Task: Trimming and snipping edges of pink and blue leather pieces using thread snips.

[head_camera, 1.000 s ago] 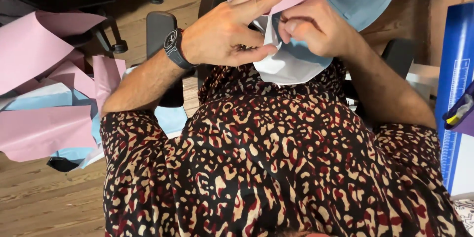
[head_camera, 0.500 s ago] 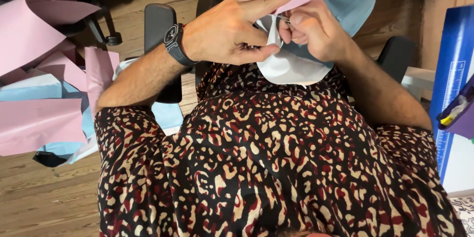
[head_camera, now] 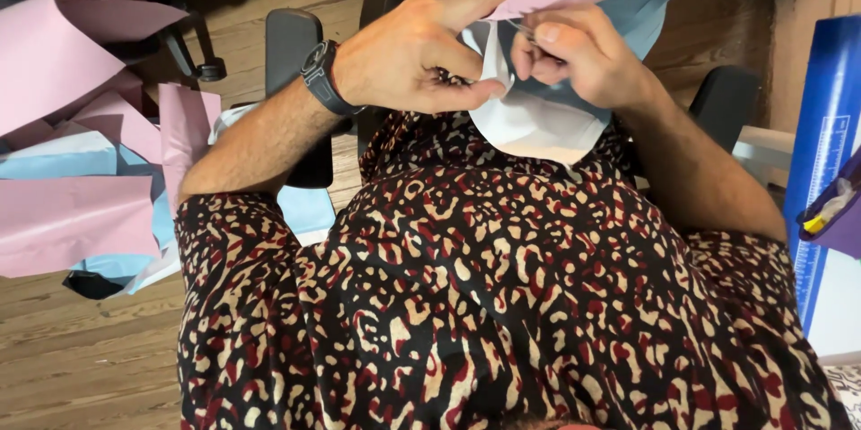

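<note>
We hold a layered sheet of paper (head_camera: 538, 121) up in front of our chest, pink on the top face, pale blue and white beneath, its lower white corner hanging just above our patterned shirt (head_camera: 502, 286). Our left hand (head_camera: 413, 58), a dark watch (head_camera: 321, 78) on the wrist, lies against the paper with the fingers stretched long and close together and the thumb tucked under toward the white corner. Our right hand (head_camera: 578, 58) is bunched, thumb and forefinger pinching the paper's edge together with something thin and dark that we cannot identify.

The paper looks light and limp: it curls and drapes where unsupported, so we judge it will crease or tear easily and is best gripped near an edge with both hands close together.

The sheet's upper part runs off the top of the view, and the hands cover the spot being worked. More pink and blue sheets (head_camera: 81, 170) lie on the wooden floor (head_camera: 81, 358) at the left; a blue ruled board (head_camera: 821, 161) stands at the right edge.
</note>
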